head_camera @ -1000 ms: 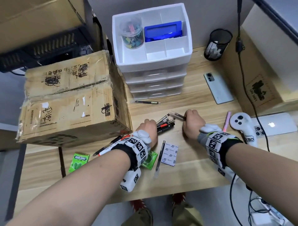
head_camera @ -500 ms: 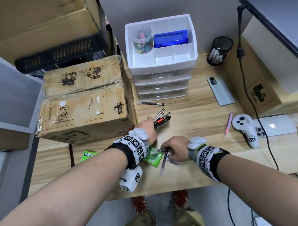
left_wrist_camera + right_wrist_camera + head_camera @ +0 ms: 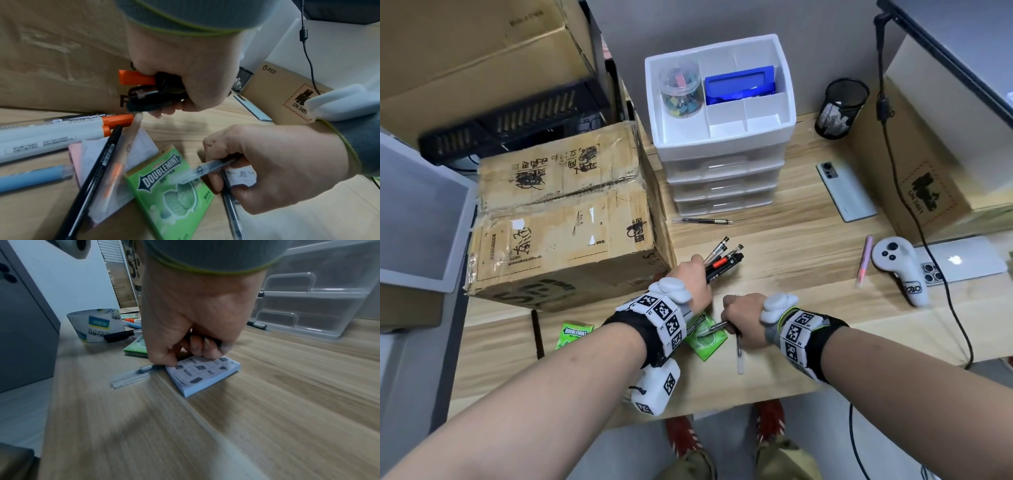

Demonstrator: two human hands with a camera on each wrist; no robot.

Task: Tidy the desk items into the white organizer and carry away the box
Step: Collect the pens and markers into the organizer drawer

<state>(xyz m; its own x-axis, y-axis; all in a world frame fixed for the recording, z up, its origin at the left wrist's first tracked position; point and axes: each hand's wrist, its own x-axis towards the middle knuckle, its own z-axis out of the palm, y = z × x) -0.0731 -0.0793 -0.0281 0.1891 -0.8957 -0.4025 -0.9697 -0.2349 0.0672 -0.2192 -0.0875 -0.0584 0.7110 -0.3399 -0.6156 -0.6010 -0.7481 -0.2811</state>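
Note:
My left hand (image 3: 692, 275) grips a bundle of pens (image 3: 723, 259) just in front of the big taped cardboard box (image 3: 565, 222); their orange and black ends (image 3: 141, 87) stick out of the fist. My right hand (image 3: 741, 310) holds a clear pen (image 3: 211, 168) over a green Doublemint pack (image 3: 707, 339), its thumb resting on a small printed notepad (image 3: 205, 374). Another clear pen (image 3: 739, 353) lies on the desk beside it. The white organizer (image 3: 787, 113) stands at the back, with a clip jar and a blue item in its top tray.
A black pen (image 3: 703, 221) lies before the organizer's drawers and a pink pen (image 3: 863, 260) sits to the right. A phone (image 3: 846, 192), controller (image 3: 897, 267), laptop (image 3: 962, 260), mesh cup (image 3: 840, 108) and a second gum pack (image 3: 573, 334) are around. Markers (image 3: 51, 134) lie left.
My right hand left the bundle, came back to the near edge by the notepad and took hold of a clear pen. The left hand kept its grip on the pens.

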